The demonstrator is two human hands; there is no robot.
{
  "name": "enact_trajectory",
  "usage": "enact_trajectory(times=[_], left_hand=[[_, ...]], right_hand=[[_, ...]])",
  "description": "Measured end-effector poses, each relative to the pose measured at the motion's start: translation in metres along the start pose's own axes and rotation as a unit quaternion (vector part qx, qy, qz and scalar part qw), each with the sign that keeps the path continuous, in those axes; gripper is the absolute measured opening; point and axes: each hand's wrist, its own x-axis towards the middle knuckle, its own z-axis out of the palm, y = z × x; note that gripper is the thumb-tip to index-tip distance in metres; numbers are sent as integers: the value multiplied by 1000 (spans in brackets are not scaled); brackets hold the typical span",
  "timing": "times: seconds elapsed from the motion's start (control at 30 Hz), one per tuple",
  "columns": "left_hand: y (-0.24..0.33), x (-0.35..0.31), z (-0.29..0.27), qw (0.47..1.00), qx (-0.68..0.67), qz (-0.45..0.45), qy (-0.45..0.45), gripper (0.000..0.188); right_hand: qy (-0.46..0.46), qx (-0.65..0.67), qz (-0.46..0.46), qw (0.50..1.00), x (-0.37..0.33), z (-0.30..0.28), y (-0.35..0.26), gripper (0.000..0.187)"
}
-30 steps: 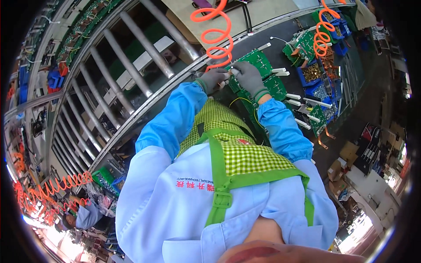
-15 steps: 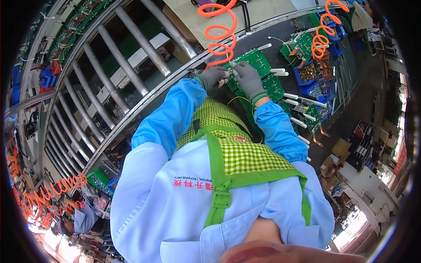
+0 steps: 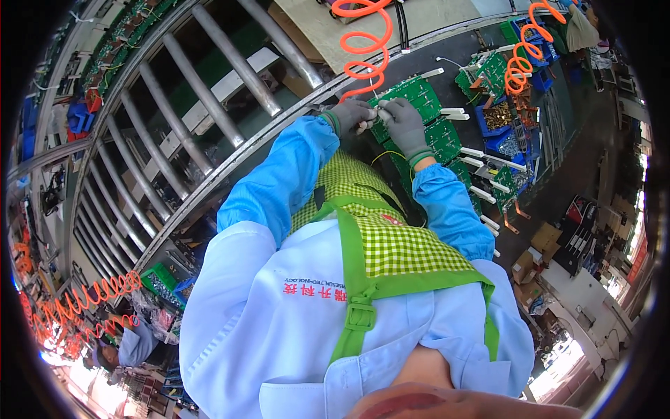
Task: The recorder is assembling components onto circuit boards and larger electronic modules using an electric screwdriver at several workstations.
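Observation:
Both hands wear grey gloves and meet at the left edge of a green circuit board (image 3: pixel 413 94). My left hand (image 3: pixel 351 116) is closed, its fingertips curled around something small that I cannot make out. Fingers pinched, my right hand (image 3: pixel 405 127) comes in from the other side, just over the board's edge; what sits between its fingertips is too small to tell. The two sets of fingertips nearly touch. Another green board (image 3: pixel 442 140) lies below the first, nearer my body. Above the left hand, an orange coiled hose (image 3: pixel 366 42) hangs down, its lower end close to that hand.
Metal rollers (image 3: pixel 202 105) of a conveyor run along the left. To the right stand blue bins, one holding brass-coloured parts (image 3: pixel 497 116), beside a second orange coiled hose (image 3: pixel 518 70). White strips (image 3: pixel 455 114) stick out from the boards. Cardboard boxes (image 3: pixel 534 265) lie farther right.
The whole view has shifted slightly. My left fingertips have come up closer to the right ones, so the gap between the hands is smaller.

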Motion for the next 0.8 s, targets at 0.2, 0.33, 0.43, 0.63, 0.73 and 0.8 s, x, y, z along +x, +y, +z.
enact_trajectory(times=[0.2, 0.33, 0.43, 0.63, 0.73, 0.8], left_hand=[[1, -3, -1, 999, 39, 0, 16, 13], [-6, 2, -5, 999, 32, 12, 12, 13], [-6, 4, -5, 1000, 8, 13, 9, 13], [-11, 6, -1, 999, -19, 29, 23, 16], [-11, 5, -3, 999, -1, 37, 31, 15], [-11, 6, -1, 998, 22, 35, 36, 14]], right_hand=[[-12, -40, 12, 999, 2, 2, -5, 17], [26, -53, 40, 997, -1, 9, -8, 17], [29, -6, 59, 998, 2, 7, -10, 18], [-36, 74, 74, 994, -2, -2, -6, 17], [-36, 39, 41, 998, 3, -2, 0, 17], [-34, 14, 45, 998, 2, -1, 1, 16]])
